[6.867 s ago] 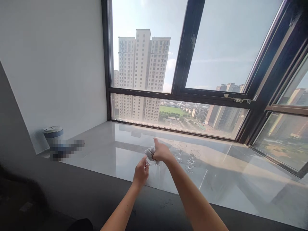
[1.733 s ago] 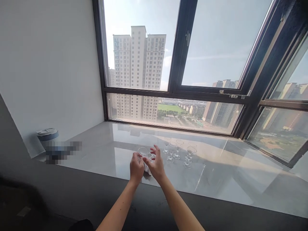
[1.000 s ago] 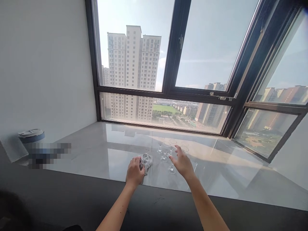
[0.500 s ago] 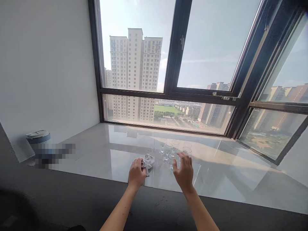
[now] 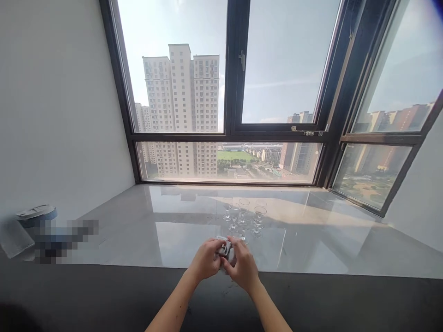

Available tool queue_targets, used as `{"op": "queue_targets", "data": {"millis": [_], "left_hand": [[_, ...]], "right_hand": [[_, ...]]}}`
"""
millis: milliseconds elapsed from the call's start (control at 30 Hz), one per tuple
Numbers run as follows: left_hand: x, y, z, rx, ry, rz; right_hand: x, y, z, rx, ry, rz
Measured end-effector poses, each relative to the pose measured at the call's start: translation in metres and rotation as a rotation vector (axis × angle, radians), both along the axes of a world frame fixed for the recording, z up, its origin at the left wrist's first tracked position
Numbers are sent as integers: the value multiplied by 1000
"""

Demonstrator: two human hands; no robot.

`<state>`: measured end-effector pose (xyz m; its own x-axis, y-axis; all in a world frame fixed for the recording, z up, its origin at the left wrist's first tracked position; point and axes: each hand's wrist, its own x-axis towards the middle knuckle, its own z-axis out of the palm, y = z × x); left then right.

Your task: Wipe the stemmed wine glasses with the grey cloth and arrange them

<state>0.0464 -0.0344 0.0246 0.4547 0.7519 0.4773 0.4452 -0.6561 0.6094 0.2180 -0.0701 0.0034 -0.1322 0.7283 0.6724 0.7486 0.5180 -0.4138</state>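
Note:
A crumpled grey cloth [image 5: 225, 249] is bunched between my two hands near the front edge of the sill. My left hand [image 5: 206, 259] is closed around its left side. From the right, my right hand [image 5: 243, 263] has its fingers and thumb bent round the other side of the cloth. Just beyond the hands stand several clear stemmed glasses [image 5: 234, 216], upright in a close group. The cloth's underside is hidden by my fingers.
The glossy tiled window sill [image 5: 124, 240] ends at a front edge above a dark wall. A round tub with a blue band [image 5: 38, 214] stands at the far left, beside a blurred-out patch. Behind the sill rises a dark-framed window [image 5: 228, 137].
My right hand has moved left from beside the glasses onto the cloth. My left hand and the cloth have shifted right to meet it. The view has turned slightly.

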Motion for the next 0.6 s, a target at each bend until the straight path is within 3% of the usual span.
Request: {"op": "queue_targets", "data": {"millis": [133,267,433,600], "left_hand": [[9,26,17,8,-196,141],[33,67,33,33,-215,284],[70,106,37,-50,-225,307],[85,118,34,-93,-290,219]], "right_hand": [[-1,1,2,-111,42,-15],[-3,5,2,-146,58,-44],[-2,5,4,-154,23,-71],[-2,5,8,-154,-19,-99]]}}
